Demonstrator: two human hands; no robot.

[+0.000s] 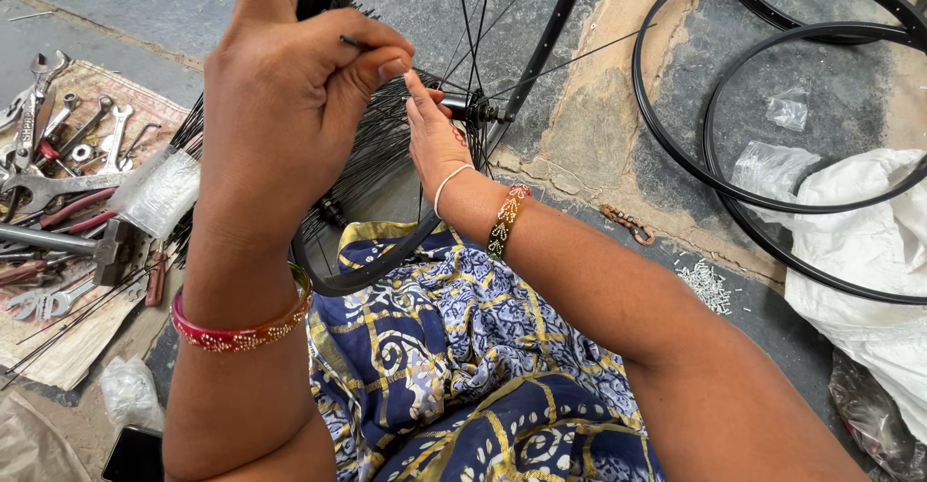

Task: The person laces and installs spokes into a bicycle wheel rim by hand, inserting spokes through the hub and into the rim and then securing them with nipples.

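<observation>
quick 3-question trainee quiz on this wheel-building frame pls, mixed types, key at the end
1. True or false: the left hand pinches a thin black spoke.
2. Where is the right hand? A) on the hammer B) at the wheel hub C) on the white sack
3. Fill in: the loose black rims lie on the person's ____ side.

Key: 1 true; 2 B; 3 right
</observation>
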